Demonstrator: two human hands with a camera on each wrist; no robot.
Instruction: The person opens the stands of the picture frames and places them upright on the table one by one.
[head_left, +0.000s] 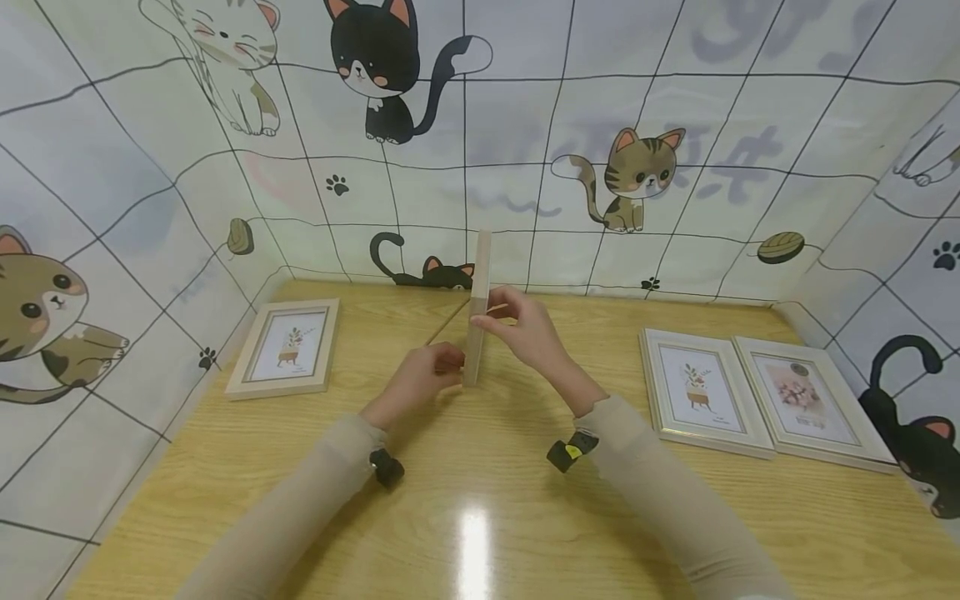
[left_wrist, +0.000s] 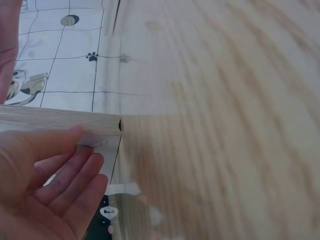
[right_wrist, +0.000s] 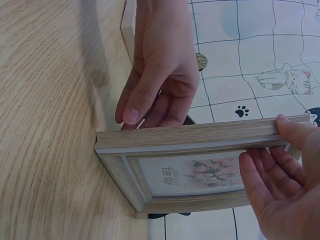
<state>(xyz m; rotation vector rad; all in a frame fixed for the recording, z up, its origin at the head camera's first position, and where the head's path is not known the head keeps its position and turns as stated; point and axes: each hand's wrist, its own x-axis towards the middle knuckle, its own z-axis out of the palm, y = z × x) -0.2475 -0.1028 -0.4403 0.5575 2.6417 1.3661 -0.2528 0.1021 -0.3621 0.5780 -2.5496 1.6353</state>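
Observation:
A light wood picture frame [head_left: 477, 325] stands upright on the table, edge-on in the head view. Its front, with a pink flower print [right_wrist: 210, 172], shows in the right wrist view. My right hand [head_left: 528, 329] pinches the frame near the top, thumb on the narrow edge and fingers on the front. On the back side, low down, is my left hand [head_left: 420, 375]. Its thumb [left_wrist: 60, 140] lies at the frame's edge, the other fingers loosely bent behind it. A thin support leg [head_left: 448, 321] slants down from the back.
A wood frame with a plant print [head_left: 288, 346] lies at the left. Two pale frames lie side by side at the right, one with a plant print [head_left: 696, 387], the other with a flower print [head_left: 802, 396]. A cat-patterned wall covering [head_left: 510, 200] surrounds the table [head_left: 480, 467].

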